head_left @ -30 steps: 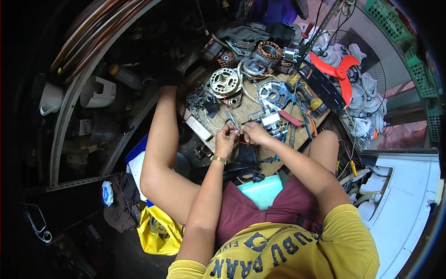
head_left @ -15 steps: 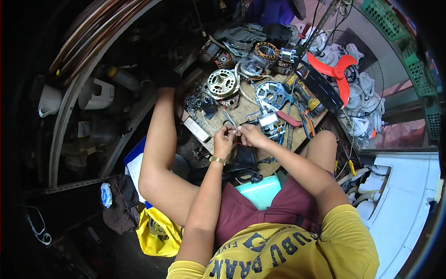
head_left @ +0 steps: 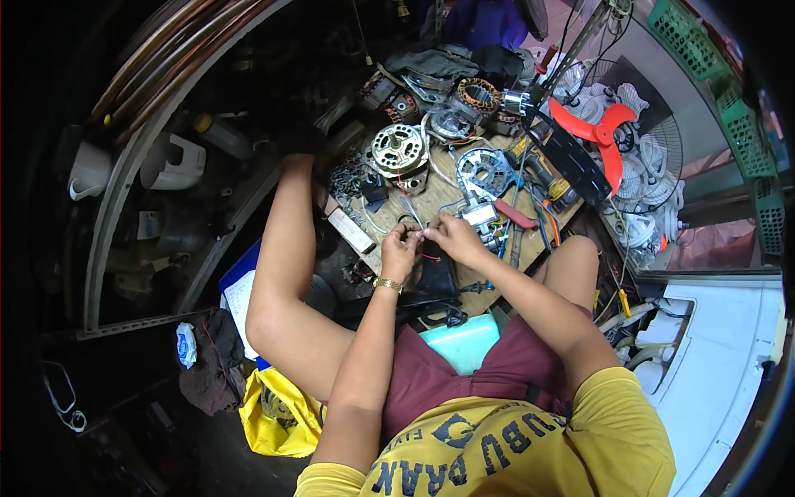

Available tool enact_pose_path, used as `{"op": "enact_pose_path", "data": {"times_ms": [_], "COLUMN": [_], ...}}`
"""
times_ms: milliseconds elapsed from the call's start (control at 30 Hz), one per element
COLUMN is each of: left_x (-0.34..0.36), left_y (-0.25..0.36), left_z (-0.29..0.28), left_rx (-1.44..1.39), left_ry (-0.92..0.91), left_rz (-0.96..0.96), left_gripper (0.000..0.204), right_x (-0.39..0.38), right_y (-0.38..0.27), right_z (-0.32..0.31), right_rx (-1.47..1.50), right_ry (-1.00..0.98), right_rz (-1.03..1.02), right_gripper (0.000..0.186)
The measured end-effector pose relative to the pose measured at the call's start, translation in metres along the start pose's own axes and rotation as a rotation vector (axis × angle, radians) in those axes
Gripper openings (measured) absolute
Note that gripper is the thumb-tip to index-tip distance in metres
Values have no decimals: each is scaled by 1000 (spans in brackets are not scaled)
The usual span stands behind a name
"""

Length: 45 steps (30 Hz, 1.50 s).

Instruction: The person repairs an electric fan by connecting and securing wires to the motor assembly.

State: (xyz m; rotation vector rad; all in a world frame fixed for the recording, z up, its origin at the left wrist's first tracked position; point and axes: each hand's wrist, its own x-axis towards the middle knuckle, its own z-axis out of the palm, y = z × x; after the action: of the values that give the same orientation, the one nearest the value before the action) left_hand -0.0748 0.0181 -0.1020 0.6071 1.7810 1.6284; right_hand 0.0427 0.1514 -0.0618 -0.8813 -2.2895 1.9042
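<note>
Over the near part of the wooden work board (head_left: 443, 192), both hands meet at a thin wire (head_left: 411, 207) that runs back toward a round metal motor (head_left: 399, 149). My left hand (head_left: 401, 248) pinches it, thumb against fingers. Close beside it on the right, my right hand (head_left: 455, 238) is also closed, fingertips on the same spot. A short red wire end (head_left: 431, 258) pokes out below the fingertips. The exact join between the fingers is too small to make out. Just right of my right hand lie a small silver motor (head_left: 480, 215) and a red-handled tool (head_left: 515, 214).
Farther back sit a blue motor cover (head_left: 484, 171), a copper-wound stator (head_left: 478, 94) and a yellow-black power drill (head_left: 546, 178). A red fan blade (head_left: 603, 131) stands right, before piled white parts (head_left: 633, 174). Loose screws (head_left: 348, 178) lie left; a turquoise box (head_left: 462, 341) is between my legs.
My right hand has shifted slightly left and up against the left one. More of the red wire end shows below the fingers. My left hand stays nearly still.
</note>
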Motion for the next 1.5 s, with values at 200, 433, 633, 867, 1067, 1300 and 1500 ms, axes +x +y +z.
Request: {"op": "enact_pose_path", "data": {"times_ms": [200,433,633,867,1067,1300,1500], "left_x": [-1,-3,-6,-3,3,6,3], "left_y": [11,9,8,22,1,-4,8], "left_z": [11,3,0,8,3,7,3], "left_rx": [-12,-20,-122,220,52,-217,-339], "left_ry": [-22,13,12,33,37,-14,-70], "left_rz": [0,-10,-74,119,19,-16,-107], "left_gripper": [6,6,5,5,5,22,24], "right_x": [3,2,1,24,18,14,14], "right_y": [5,-2,-6,22,15,19,10], "right_z": [2,1,4,-2,33,39,34], "right_rx": [-655,-153,-693,791,510,602,633], "right_ry": [456,109,311,-228,206,224,169], "right_rz": [-765,-54,-714,357,42,15,59], "right_gripper": [25,19,18,9,13,14,15]}}
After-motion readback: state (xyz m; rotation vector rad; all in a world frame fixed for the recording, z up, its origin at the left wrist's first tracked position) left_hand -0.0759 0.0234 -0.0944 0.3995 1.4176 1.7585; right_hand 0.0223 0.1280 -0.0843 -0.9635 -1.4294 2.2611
